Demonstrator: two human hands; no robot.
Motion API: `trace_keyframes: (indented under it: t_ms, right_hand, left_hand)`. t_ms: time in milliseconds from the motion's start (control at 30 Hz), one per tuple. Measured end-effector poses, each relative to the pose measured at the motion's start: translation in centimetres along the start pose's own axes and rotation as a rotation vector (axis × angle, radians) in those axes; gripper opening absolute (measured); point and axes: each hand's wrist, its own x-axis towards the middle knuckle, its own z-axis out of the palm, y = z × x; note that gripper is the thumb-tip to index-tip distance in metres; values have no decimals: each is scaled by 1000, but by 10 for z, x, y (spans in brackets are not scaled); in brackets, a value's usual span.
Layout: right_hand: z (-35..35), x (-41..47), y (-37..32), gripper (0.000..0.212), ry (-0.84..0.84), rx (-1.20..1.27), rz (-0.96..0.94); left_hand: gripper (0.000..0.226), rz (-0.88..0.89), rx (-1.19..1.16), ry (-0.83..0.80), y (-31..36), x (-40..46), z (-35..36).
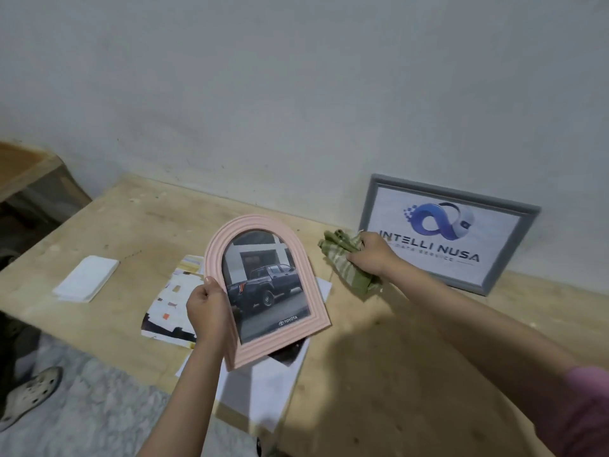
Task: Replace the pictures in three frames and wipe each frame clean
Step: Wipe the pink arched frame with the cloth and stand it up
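My left hand [208,311] grips the left edge of a pink arched frame [250,225] and holds it tilted above the table. The frame shows a picture of a dark pickup truck. To its right, my right hand [372,255] grips a green striped cloth [342,258] that lies on the wooden table [379,357]. A grey rectangular frame [524,239] with a blue logo picture leans against the wall behind that hand. Loose printed pictures [169,301] lie on the table under and left of the pink frame.
A white folded pad [86,278] lies at the table's left. White sheets [263,390] hang over the near table edge. A foot in a light shoe [29,395] stands on the grey floor at the lower left. A wooden box [23,169] sits far left.
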Motion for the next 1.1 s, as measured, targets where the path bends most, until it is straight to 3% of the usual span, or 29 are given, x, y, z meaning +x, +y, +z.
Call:
trace_keyframes:
  t_ms: [200,300,433,500,600,700,767,833,933,1033,1100]
  right_hand:
    - [52,88,-33,27,152,-245,-180]
    - [72,126,-43,23,198,-522,-251]
    - [93,154,-38,20,222,-777,-495]
    - [103,162,-25,16,188,-856,-467]
    - [120,157,-13,42,73,-872,-300]
    - [134,150,-2,64,-6,-706,-234]
    - [131,145,-5,70,-58,-442,-199]
    - [124,135,-14,59,-31,-190,-167]
    - [114,116,-30,27,146,169,-18]
    - [105,89,-43,20,171,581,219]
    - [99,71,-42,21,196,621,301]
  left_hand:
    - [41,-7,36,-117,0,76,3]
    - [42,6,52,-158,2,111,7]
    - [41,-33,42,-198,-4,145,13]
    - [41,-47,42,-216,-7,157,17]
    - [40,-40,49,-258,-8,166,21]
    - [36,-27,66,-307,-8,170,24]
    - [37,-30,84,-335,-9,171,27]
    - [40,-50,97,-359,-8,171,31]
    - [39,-51,96,-395,-4,164,38]
    - [37,-38,80,-427,0,152,50]
    - [40,-10,48,-450,4,142,59]
